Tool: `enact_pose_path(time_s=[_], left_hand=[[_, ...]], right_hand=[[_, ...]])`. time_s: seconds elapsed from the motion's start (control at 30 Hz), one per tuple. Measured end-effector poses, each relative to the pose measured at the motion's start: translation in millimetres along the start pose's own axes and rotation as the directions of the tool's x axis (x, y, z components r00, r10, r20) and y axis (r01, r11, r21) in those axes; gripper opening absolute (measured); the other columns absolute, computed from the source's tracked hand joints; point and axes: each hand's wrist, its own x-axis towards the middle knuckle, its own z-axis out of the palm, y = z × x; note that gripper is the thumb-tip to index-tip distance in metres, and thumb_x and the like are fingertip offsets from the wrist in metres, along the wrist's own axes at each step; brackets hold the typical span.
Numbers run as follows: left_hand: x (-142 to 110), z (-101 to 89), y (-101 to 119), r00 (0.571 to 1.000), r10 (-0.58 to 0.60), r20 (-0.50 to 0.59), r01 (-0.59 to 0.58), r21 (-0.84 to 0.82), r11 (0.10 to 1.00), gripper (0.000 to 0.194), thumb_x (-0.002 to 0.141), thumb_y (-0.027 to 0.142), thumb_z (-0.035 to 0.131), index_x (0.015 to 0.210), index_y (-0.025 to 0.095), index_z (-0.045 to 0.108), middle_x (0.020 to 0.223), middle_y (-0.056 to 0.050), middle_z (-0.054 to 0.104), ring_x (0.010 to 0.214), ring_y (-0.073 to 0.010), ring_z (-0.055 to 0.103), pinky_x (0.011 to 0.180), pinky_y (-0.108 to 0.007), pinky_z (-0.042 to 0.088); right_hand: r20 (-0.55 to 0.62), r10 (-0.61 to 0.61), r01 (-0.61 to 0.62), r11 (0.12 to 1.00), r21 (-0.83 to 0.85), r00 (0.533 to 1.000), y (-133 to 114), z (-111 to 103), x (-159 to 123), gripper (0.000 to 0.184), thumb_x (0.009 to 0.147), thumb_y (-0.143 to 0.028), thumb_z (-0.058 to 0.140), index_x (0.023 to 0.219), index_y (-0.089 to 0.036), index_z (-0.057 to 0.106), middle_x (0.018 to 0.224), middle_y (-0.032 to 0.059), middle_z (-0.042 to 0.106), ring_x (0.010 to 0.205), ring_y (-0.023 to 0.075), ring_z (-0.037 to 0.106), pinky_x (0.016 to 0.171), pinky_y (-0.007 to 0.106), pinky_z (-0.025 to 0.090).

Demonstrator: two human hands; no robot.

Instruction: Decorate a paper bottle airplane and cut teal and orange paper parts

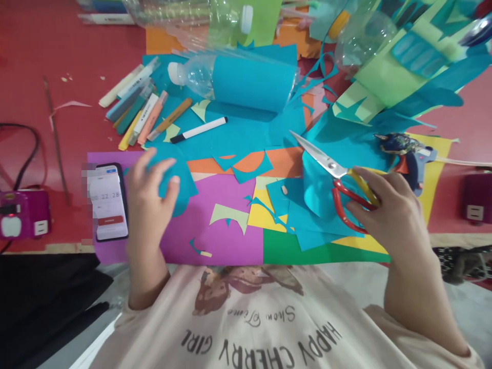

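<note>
Left hand (149, 196) loosely curled, right hand (392, 212) gripping scissors (333, 168)

Scissor handles (337, 205) red, yellow. Bottle wrap (251, 82) blue. Tabletop (26, 72) red.

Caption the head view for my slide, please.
Right hand holding red-and-yellow scissors, open left hand near a phone and blue paper.

Scissors (335, 169), right: blades (313, 150) smooth shiny metal, handles (335, 199) glossy plastic. Purple sheet (219, 192), near: smooth matt paper. Bottle (203, 77), far: clear glossy plastic, matt blue paper (249, 84) around. Phone screen (110, 202), left: smooth, glossy. Shirt (261, 328), near: matt cloth.
</note>
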Motion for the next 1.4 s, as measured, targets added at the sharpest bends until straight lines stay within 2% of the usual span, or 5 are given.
enact_pose_path(time_s=[0.13,0.37,0.8,1.17,1.4], left_hand=[[1.2,20.2,25.7,0.900,0.292,0.325,-0.291,-0.052,0.955,0.033,0.101,0.032,0.042,0.120,0.022,0.067,0.150,-0.012,0.049,0.140,-0.0332,0.046,0.112,-0.057,0.044],[-5.6,25.1,13.8,0.875,0.231,0.426,-0.248,-0.017,0.969,0.047,0.101,0.042,0.042,0.143,0.022,0.047,0.160,-0.017,0.033,0.144,-0.0347,0.041,0.110,-0.053,0.047],[-23.8,16.7,-16.4,0.956,0.160,0.245,-0.163,-0.010,0.987,0.030,0.099,0.038,0.046,0.123,0.025,0.058,0.153,-0.011,0.045,0.142,-0.0318,0.045,0.113,-0.053,0.045],[-19.4,13.8,-4.2,0.985,0.166,0.051,-0.161,-0.097,0.982,0.020,0.095,0.032,0.054,0.108,0.027,0.069,0.125,-0.008,0.068,0.118,-0.0262,0.064,0.104,-0.043,0.051],[-29.7,37.7,18.1,0.947,0.217,0.236,-0.008,-0.660,0.751,0.052,0.099,0.039,0.050,0.149,0.032,0.038,0.147,-0.010,0.055,0.125,-0.0226,0.063,0.104,-0.040,0.055]], right_hand=[[-0.018,0.145,-0.145,0.989,0.005,0.989,19.4,11.0,-19.3,0.050,0.076,-0.032,0.063,0.126,-0.026,0.064,0.094,0.0084,0.062,0.078,0.0255,0.066,0.071,0.040,0.058],[-0.007,-0.007,0.006,0.997,-0.072,1.000,8.9,0.8,-12.8,0.051,0.090,-0.045,0.056,0.136,-0.023,0.054,0.107,0.0158,0.064,0.098,0.0335,0.066,0.083,0.051,0.057],[0.071,-0.648,0.644,0.762,0.076,0.758,-69.1,47.0,34.1,0.033,0.098,-0.019,0.046,0.123,-0.010,0.066,0.134,0.0178,0.065,0.128,0.0322,0.059,0.099,0.049,0.055],[0.086,-0.556,0.512,0.807,0.295,0.827,-66.3,30.2,47.5,0.037,0.098,-0.029,0.046,0.128,-0.017,0.065,0.132,0.0132,0.068,0.122,0.0297,0.064,0.109,0.058,0.048],[0.015,-0.529,0.479,0.780,0.403,0.849,-70.9,19.0,47.3,0.035,0.097,-0.028,0.050,0.126,-0.018,0.066,0.129,0.0125,0.070,0.117,0.0275,0.068,0.103,0.050,0.055]])
